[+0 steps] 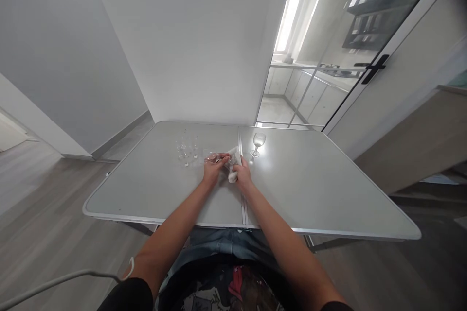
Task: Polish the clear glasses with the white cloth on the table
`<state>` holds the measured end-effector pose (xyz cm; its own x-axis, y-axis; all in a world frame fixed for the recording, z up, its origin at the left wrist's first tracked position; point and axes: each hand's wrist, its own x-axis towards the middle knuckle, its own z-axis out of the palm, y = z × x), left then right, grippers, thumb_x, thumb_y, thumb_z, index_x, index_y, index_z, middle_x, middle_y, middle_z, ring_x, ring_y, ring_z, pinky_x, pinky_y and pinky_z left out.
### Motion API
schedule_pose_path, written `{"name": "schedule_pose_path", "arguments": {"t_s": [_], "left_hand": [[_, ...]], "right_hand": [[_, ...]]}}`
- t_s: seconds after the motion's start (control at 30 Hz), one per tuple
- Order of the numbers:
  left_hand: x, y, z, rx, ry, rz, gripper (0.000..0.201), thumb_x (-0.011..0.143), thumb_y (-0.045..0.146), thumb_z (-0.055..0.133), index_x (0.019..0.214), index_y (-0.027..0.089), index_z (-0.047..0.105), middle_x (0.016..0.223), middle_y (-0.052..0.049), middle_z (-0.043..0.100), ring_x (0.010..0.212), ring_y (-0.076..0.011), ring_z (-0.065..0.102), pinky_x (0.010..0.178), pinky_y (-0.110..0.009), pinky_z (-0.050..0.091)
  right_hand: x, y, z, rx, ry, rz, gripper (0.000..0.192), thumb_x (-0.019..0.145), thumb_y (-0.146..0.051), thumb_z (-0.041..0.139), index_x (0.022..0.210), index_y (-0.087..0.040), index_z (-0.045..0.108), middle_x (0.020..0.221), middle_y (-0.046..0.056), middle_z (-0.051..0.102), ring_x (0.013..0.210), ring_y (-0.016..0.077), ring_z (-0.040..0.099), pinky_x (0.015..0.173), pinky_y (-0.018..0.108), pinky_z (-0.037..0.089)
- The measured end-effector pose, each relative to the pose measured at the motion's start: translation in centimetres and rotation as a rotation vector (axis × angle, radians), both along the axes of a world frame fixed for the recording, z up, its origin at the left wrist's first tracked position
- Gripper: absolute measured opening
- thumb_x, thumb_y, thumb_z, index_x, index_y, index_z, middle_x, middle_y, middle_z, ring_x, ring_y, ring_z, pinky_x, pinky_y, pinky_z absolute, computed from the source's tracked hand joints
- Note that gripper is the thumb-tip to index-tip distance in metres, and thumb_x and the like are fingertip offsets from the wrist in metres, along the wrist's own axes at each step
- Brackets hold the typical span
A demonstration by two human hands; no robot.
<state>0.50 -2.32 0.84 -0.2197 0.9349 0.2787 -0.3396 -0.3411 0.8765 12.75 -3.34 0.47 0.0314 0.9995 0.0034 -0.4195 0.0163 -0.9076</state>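
Note:
Over the middle of the table, my left hand (212, 167) is closed around a clear wine glass (210, 156), tilted on its side. My right hand (242, 173) grips a crumpled white cloth (234, 165), which is pressed against one end of that glass; the covered part of the glass is hidden. Just beyond my right hand, another wine glass (259, 140) stands upright on its foot. Left of my left hand is a group of several clear glasses (187, 148), their outlines faint against the tabletop.
The grey folding table (310, 180) has a metal rim and a seam (243, 204) down its middle. A white wall (204, 48) rises behind it. At the right is a glass door with a black handle (375, 69). A white cable (83, 273) runs by my left arm.

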Motion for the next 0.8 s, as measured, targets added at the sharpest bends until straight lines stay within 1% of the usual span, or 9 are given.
{"name": "schedule_pose_path", "arguments": {"t_s": [0.1,0.13,0.2,0.3,0.4,0.47,0.6,0.7,0.8], "left_hand": [[0.4,-0.4,0.2,0.026,0.141,0.015,0.021,0.068,0.035,0.087,0.075,0.018,0.075,0.090,-0.008,0.077,0.089,-0.0222,0.072,0.088,-0.038,0.055],[0.5,-0.5,0.2,0.029,0.167,0.023,0.020,0.069,0.035,0.086,0.074,0.019,0.076,0.091,-0.008,0.077,0.090,-0.0226,0.072,0.089,-0.038,0.055],[0.6,-0.7,0.3,0.029,0.188,0.024,0.020,0.070,0.036,0.085,0.075,0.019,0.076,0.092,-0.008,0.077,0.092,-0.0232,0.072,0.091,-0.039,0.056],[0.6,-0.9,0.5,0.038,0.208,0.000,0.022,0.070,0.037,0.085,0.077,0.019,0.075,0.093,-0.009,0.077,0.095,-0.0240,0.072,0.093,-0.040,0.056],[0.6,-0.8,0.5,0.042,0.226,0.063,0.022,0.071,0.039,0.084,0.078,0.019,0.075,0.093,-0.009,0.077,0.094,-0.0237,0.072,0.094,-0.040,0.056],[0.6,-0.8,0.4,0.033,0.236,0.096,0.022,0.071,0.039,0.083,0.078,0.020,0.075,0.092,-0.008,0.077,0.093,-0.0237,0.073,0.093,-0.041,0.057],[0.6,-0.7,-0.1,0.010,0.281,0.034,0.023,0.069,0.040,0.085,0.076,0.021,0.075,0.092,-0.008,0.077,0.093,-0.0242,0.073,0.091,-0.041,0.058],[0.5,-0.6,-0.1,0.011,0.266,0.113,0.024,0.069,0.040,0.084,0.077,0.020,0.074,0.091,-0.008,0.077,0.091,-0.0232,0.073,0.089,-0.040,0.058],[0.5,-0.6,-0.1,0.022,0.253,0.151,0.025,0.070,0.041,0.084,0.077,0.019,0.073,0.091,-0.008,0.077,0.090,-0.0225,0.073,0.089,-0.039,0.058]], "right_hand": [[-0.4,-0.4,0.8,-0.016,0.232,0.190,0.026,0.072,-0.021,0.061,0.096,-0.021,0.069,0.086,0.000,0.072,0.077,0.0155,0.065,0.064,0.023,0.051],[-0.5,-0.5,1.0,-0.009,0.287,0.201,0.022,0.077,-0.027,0.061,0.096,-0.020,0.070,0.092,0.002,0.074,0.084,0.0169,0.066,0.070,0.025,0.053],[-0.6,-0.4,1.2,-0.007,0.375,0.169,0.025,0.086,-0.038,0.059,0.097,-0.019,0.070,0.099,0.005,0.075,0.095,0.0191,0.068,0.080,0.028,0.055],[-0.8,0.0,1.0,-0.040,0.468,0.117,0.030,0.091,-0.046,0.057,0.099,-0.019,0.070,0.102,0.006,0.076,0.101,0.0200,0.069,0.086,0.031,0.056],[-0.9,0.3,0.6,-0.114,0.471,0.145,0.028,0.091,-0.041,0.058,0.100,-0.018,0.071,0.101,0.006,0.077,0.100,0.0210,0.070,0.085,0.032,0.057],[-0.9,0.4,0.5,-0.105,0.487,0.128,0.028,0.092,-0.039,0.057,0.102,-0.018,0.071,0.102,0.006,0.077,0.100,0.0212,0.070,0.086,0.032,0.057],[-0.6,0.5,0.5,-0.060,0.520,0.102,0.031,0.094,-0.042,0.054,0.103,-0.018,0.071,0.103,0.006,0.077,0.099,0.0213,0.071,0.088,0.033,0.057],[-0.5,0.6,0.4,-0.148,0.454,0.166,0.029,0.093,-0.040,0.056,0.101,-0.017,0.071,0.099,0.007,0.077,0.098,0.0215,0.071,0.087,0.033,0.057],[-0.5,0.6,0.2,-0.118,0.456,0.156,0.028,0.093,-0.039,0.056,0.103,-0.017,0.072,0.102,0.006,0.077,0.100,0.0218,0.071,0.088,0.033,0.057]]}}
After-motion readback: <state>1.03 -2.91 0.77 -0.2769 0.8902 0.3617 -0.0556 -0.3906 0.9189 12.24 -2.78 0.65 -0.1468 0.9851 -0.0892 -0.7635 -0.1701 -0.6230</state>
